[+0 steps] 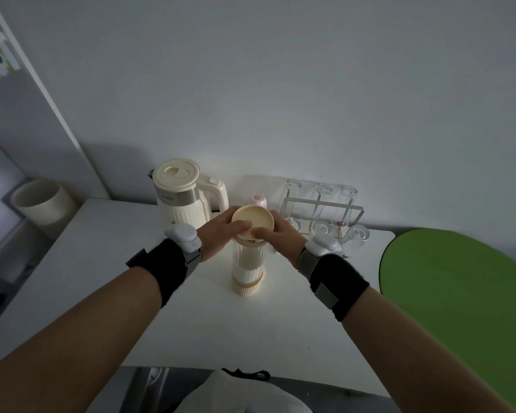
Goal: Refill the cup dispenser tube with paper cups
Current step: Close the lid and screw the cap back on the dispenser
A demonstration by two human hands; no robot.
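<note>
A ribbed clear dispenser tube with a cream base stands upright in the middle of the white table. White paper cups show through its lower part. A round cream lid sits at the tube's top, slightly tilted. My left hand holds the lid's left edge with the thumb on its rim. My right hand holds the right edge, thumb also on the rim. Both wrists wear black bands with white devices.
A cream electric kettle stands behind the tube on the left. A wire rack of upturned glasses is behind on the right, with a small pink bottle between them. A green rounded surface lies right; a cream bin sits left.
</note>
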